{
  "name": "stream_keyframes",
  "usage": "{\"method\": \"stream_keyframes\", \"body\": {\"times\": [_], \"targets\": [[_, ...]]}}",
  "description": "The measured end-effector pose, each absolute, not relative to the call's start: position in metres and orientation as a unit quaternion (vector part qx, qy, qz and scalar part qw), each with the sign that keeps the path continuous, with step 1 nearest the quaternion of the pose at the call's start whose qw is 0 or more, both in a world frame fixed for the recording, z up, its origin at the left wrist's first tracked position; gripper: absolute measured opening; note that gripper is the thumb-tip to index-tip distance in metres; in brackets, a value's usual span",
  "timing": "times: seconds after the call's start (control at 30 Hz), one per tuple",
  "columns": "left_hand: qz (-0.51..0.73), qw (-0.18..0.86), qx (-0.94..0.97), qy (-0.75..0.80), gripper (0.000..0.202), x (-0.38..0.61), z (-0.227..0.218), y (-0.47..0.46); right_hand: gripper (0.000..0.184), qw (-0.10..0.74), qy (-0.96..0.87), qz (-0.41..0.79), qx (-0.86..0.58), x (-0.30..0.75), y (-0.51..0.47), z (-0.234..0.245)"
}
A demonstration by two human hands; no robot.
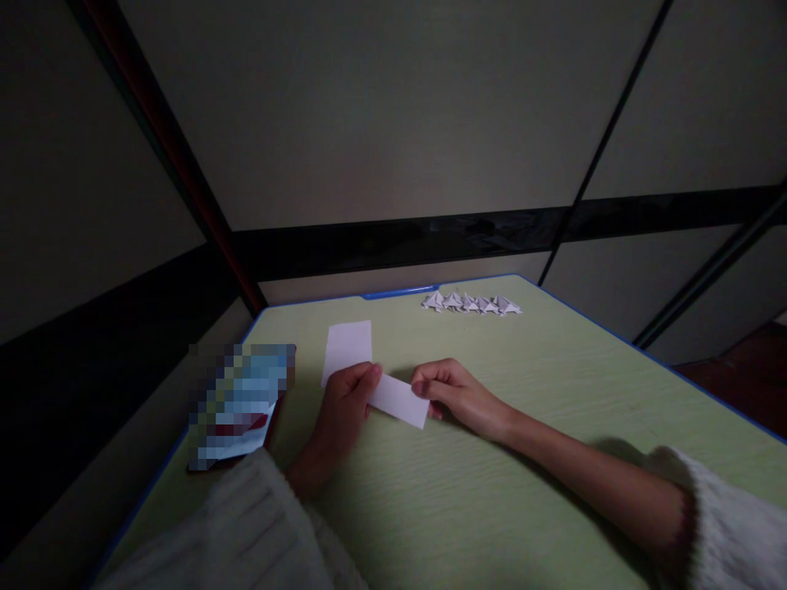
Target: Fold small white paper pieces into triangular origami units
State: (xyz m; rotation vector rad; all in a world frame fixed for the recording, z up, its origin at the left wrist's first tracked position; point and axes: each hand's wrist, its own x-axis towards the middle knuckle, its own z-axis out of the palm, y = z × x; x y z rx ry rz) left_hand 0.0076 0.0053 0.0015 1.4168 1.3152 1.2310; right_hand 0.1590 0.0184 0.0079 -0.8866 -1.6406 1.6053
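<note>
Between my two hands is a narrow white strip of paper (pixel 399 400), tilted slightly down to the right. My left hand (pixel 346 401) pinches its left end, thumb on top. At the other end, my right hand (pixel 453 393) grips the strip near its upper right corner with thumb and fingers. Just behind my left hand a white sheet of paper (pixel 348 344) lies flat, its near edge partly covered by that hand. Farther back, several small folded paper figures (pixel 470 304) stand in a row.
A pale green table (pixel 553 360) with a blue rim carries everything. At its left side lies a device with a blurred-out screen (pixel 246 401). Dark-striped panels (pixel 399 123) rise right behind the table's far edge.
</note>
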Motion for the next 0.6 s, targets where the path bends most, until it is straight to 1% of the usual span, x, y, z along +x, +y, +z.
{"method": "stream_keyframes", "body": {"times": [0.23, 0.3, 0.4, 0.5, 0.6], "targets": [[0.539, 0.444, 0.456, 0.552, 0.028, 0.007, 0.006, 0.006, 0.014, 0.36, -0.601, 0.636, -0.324, 0.161, 0.02, 0.006], [0.561, 0.434, 0.431, 0.558, 0.026, 0.004, 0.007, 0.007, 0.015, 0.384, -0.589, 0.634, -0.322, 0.163, 0.021, 0.004], [0.588, 0.388, 0.433, 0.563, 0.024, 0.0, 0.008, 0.008, 0.014, 0.448, -0.559, 0.621, -0.318, 0.166, 0.024, 0.002], [0.547, 0.408, 0.492, 0.54, 0.028, 0.001, 0.007, 0.007, 0.008, 0.485, -0.539, 0.61, -0.319, 0.166, 0.027, 0.002], [0.495, 0.435, 0.543, 0.521, 0.031, 0.005, 0.004, 0.006, 0.006, 0.478, -0.542, 0.616, -0.315, 0.164, 0.026, 0.003]]}}
